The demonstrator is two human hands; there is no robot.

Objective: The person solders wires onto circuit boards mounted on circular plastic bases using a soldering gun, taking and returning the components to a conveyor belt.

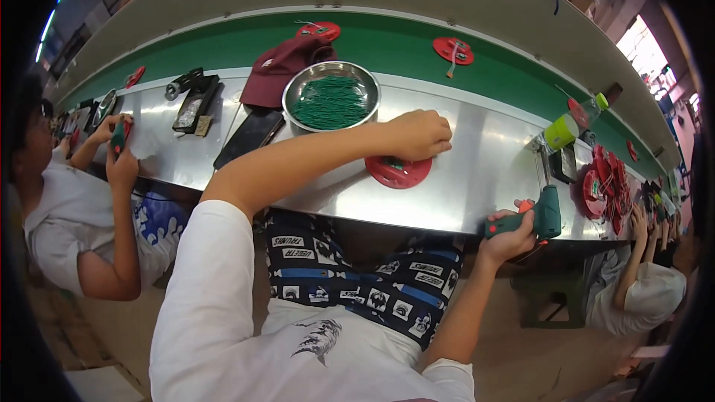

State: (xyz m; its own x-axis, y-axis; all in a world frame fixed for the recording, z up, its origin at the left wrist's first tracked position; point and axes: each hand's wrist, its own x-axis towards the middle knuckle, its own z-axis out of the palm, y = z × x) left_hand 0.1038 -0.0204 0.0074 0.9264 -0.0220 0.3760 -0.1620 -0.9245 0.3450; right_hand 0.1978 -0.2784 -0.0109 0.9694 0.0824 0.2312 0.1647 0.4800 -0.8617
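Note:
My right hand [508, 242] is wrapped round the grip of a green soldering gun [550, 212] with an orange-red trigger, at the table's front edge. Its thin metal barrel points away from me, and a fine wire trails below the hand. Stretched across the table, my left arm ends in my left hand [417, 134], whose fingers are curled closed. Whatever is between those fingertips is hidden. Just under that hand lies a round red disc [402, 175] with a small green part on it, partly covered by the hand. Behind my left forearm stands a steel bowl [289, 108] full of short green wires [331, 103].
A maroon cap [279, 67] and a dark phone [249, 136] lie left of the bowl. Red discs [453, 50] rest on the green back strip. To the right are a bottle [570, 128], a small black tray [566, 164] and piled red discs [607, 186]. People work on both sides.

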